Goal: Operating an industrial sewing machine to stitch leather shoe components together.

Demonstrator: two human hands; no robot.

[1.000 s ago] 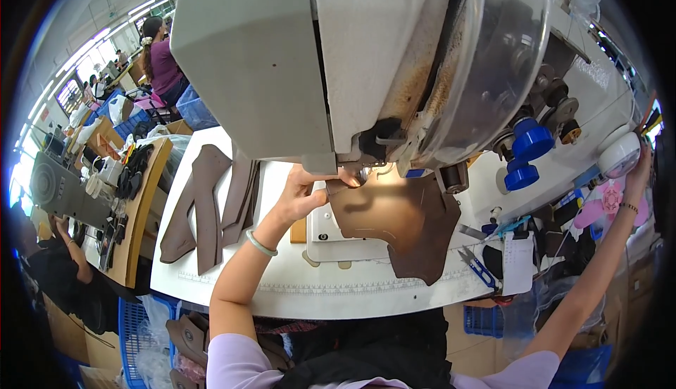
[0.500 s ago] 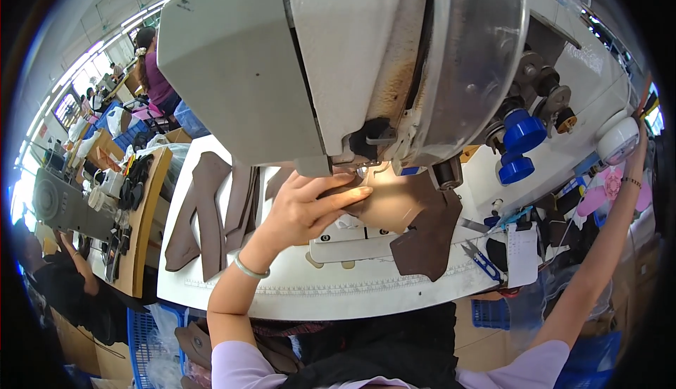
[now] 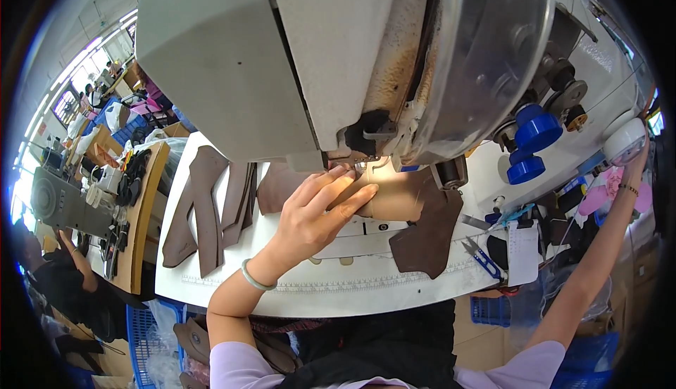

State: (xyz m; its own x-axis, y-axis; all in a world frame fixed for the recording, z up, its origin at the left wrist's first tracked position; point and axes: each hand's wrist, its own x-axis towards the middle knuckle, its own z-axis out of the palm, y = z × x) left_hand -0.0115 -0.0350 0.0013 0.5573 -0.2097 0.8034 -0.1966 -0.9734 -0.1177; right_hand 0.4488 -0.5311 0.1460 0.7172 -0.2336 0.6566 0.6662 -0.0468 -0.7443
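Observation:
Beneath the sewing machine head, my left hand presses a brown leather piece by the needle area. Its fingers are bent over the piece, with the thumb lying toward the right. The lamp lights the middle of the leather brightly. A darker brown leather part hangs toward the front of the white table. At far right, my right hand is at the white round handwheel; its fingers are hidden there.
Several cut brown leather strips lie left of my hand. Thread snips and a white card sit at the table's right edge. Blue thread-tension knobs project from the machine. A blue basket stands at lower left. Other people work farther left.
My left hand has shifted slightly to the right, and more brown leather shows on its left. The machine head looks larger as my view shifts. My right hand stays by the wheel.

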